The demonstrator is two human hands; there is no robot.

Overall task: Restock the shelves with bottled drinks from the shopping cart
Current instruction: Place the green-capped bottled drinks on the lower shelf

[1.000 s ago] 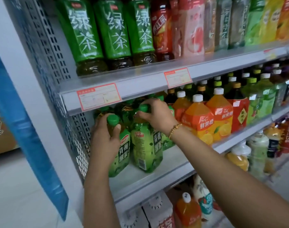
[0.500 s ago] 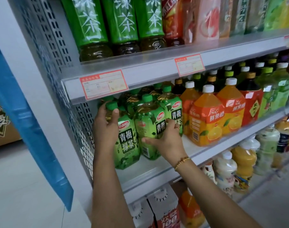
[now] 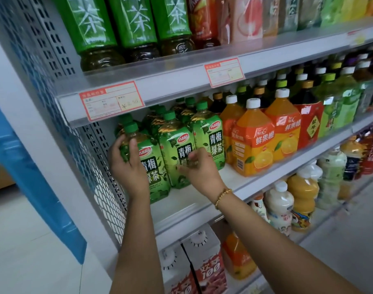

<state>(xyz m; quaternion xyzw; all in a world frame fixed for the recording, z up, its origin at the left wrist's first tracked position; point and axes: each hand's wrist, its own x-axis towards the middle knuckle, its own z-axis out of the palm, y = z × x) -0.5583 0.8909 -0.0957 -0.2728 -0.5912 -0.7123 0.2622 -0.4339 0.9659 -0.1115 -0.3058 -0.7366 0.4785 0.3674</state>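
L hand (image 3: pixel 126 168) grips the shoulder of a clear plastic bottle w/ green cap and green plum-tea label (image 3: pixel 148 164). The thumb lies across the front and the other fingers curl round the back, on the side facing the grey perforated metal side wall (image 3: pixel 90 145), which sits just left of the knuckles. The bottle stands upright on the pale grey metal shelf (image 3: pixel 181 204), frontmost in its corner, label facing out. The high grip prob. lets the hand twist and square it w/o hiding the label.

Just right of that thumb, a second matching green-tea bottle (image 3: pixel 175 141) stands slightly further back, close against the first. R hand (image 3: pixel 200 168), gold bead bracelet (image 3: pixel 222 197) at the wrist, is in front of its lower label. Its fingers (image 3: pixel 192 159) are loosely bent and motion-blurred, so can't tell if they pinch the bottle or only brush it. Likely evening up the row's face.

Right of the R fingers stands a third green-tea bottle (image 3: pixel 209 141), then orange juice bottles w/ white caps (image 3: pixel 253 149), packed side by side so each product keeps its own lane. Bare shelf shows below the R wrist, so there's room for more stock. Shopping cart not in view.
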